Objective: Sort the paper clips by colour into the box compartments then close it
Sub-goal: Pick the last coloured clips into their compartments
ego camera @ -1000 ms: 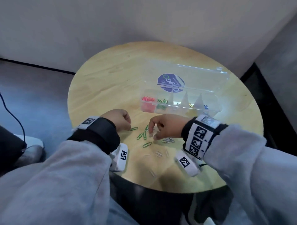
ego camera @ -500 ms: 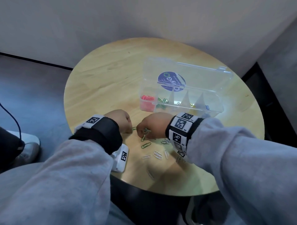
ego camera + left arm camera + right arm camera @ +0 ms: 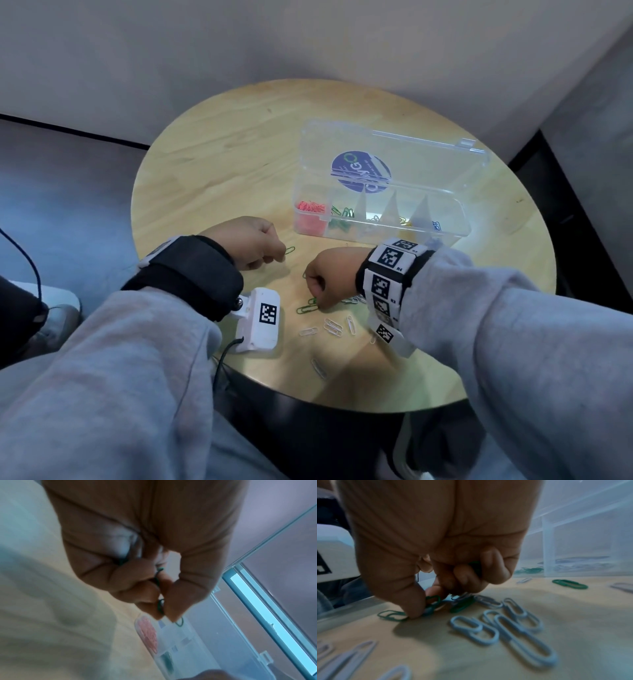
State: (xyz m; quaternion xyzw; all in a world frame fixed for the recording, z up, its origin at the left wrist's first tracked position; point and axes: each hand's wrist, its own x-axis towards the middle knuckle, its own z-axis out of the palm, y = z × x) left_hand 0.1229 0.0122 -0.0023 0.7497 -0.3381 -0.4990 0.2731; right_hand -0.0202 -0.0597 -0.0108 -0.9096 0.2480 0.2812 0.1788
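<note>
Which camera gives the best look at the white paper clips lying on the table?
The right wrist view: the white paper clips fill its foreground, large though blurred. The head view shows them small, near the right hand. The left wrist view shows none.

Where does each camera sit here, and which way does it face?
Head: above, looking down at the round wooden table, both grey sleeves and both hands.
Left wrist: under the wrist, looking along the left hand pinching green paper clips, toward the clear plastic compartment box.
Right wrist: low over the table, facing the right hand and loose white paper clips.
Shared: all three show the box.
</note>
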